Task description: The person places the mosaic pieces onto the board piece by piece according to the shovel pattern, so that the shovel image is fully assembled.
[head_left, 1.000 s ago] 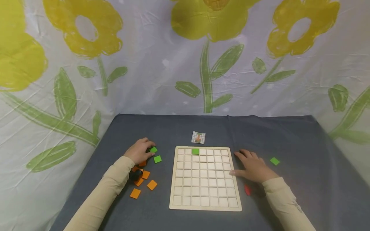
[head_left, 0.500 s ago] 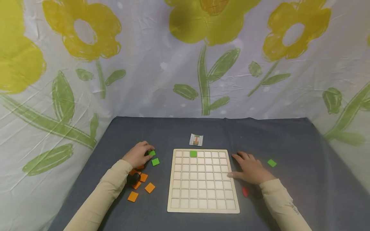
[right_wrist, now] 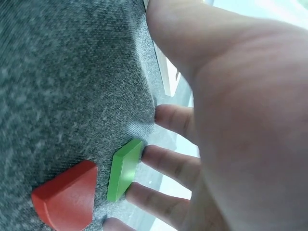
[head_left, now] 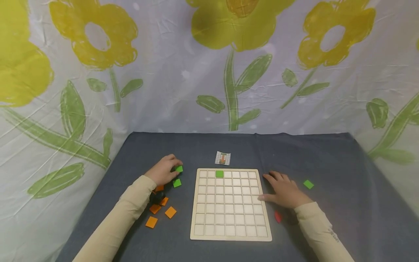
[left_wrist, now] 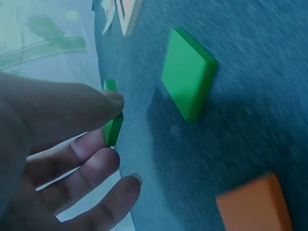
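Note:
My left hand pinches a green square tile between thumb and fingers, lifted off the cloth in the left wrist view. Just below it lies a second green tile. Right of centre, my right hand spreads its relaxed fingers beside the pale wooden grid board, the thumb at the board's right edge. One green tile sits in a top-row cell of the board. In the right wrist view another green tile and a red piece lie near that hand's fingers.
Several orange tiles lie beside and under the left forearm, partly hidden by a black object at the wrist. A small printed grid card rests behind the board. A flowered cloth hangs behind the dark-covered table.
My left hand has lifted the green tile and shifted slightly right and away from me. My right hand has stayed in place beside the board.

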### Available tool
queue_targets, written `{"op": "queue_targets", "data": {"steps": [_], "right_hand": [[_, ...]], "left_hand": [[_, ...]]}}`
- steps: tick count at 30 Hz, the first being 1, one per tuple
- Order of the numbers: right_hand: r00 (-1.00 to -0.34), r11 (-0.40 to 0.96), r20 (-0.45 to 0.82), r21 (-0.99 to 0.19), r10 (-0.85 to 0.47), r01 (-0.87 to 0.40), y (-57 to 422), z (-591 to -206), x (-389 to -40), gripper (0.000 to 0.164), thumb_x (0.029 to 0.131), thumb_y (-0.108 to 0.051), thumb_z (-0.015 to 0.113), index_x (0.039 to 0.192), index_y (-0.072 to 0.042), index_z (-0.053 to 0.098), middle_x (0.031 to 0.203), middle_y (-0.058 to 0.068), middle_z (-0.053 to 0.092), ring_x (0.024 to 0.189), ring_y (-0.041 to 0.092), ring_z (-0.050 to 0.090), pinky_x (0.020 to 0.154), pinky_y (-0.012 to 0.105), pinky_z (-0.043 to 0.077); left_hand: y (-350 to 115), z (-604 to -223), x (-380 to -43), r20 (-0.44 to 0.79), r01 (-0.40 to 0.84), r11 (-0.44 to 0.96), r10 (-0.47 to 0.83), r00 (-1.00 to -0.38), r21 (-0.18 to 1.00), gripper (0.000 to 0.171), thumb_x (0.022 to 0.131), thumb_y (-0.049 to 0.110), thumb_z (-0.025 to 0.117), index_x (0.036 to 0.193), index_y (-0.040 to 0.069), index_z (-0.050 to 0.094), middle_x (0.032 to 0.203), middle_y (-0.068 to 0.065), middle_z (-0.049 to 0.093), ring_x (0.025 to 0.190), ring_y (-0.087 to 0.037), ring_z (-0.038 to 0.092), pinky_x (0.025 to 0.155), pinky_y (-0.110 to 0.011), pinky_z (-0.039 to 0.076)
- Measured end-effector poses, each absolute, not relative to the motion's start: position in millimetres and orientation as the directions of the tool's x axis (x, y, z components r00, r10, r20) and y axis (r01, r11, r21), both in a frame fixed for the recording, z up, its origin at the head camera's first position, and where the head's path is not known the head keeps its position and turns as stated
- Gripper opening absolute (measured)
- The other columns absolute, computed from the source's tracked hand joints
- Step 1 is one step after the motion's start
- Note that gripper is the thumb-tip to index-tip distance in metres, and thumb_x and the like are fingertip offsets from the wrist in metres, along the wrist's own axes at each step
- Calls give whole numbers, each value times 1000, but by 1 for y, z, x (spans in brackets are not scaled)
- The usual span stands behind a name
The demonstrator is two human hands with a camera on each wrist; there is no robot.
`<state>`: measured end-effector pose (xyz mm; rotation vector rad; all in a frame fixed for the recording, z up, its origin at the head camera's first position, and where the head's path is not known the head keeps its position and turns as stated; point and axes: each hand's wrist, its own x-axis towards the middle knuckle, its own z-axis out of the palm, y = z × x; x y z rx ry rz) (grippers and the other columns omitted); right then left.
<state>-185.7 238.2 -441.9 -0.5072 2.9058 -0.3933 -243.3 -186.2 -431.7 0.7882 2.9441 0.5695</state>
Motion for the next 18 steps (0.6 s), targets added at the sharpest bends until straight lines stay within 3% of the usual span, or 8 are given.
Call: {"op": "queue_targets", "data": {"steps": [18], "right_hand": [[-928, 907, -101, -272, -358, -320, 238, -441, -185, 85, 82, -58, 65, 143, -4, 42, 143, 27, 38, 128, 51, 37, 90, 69, 35]], "left_hand": [[-131, -413, -254, 60, 558, 736, 583, -810, 384, 33, 90, 9, 66, 122, 1, 63, 108, -12, 53, 80, -18, 54, 68, -29, 47]]}}
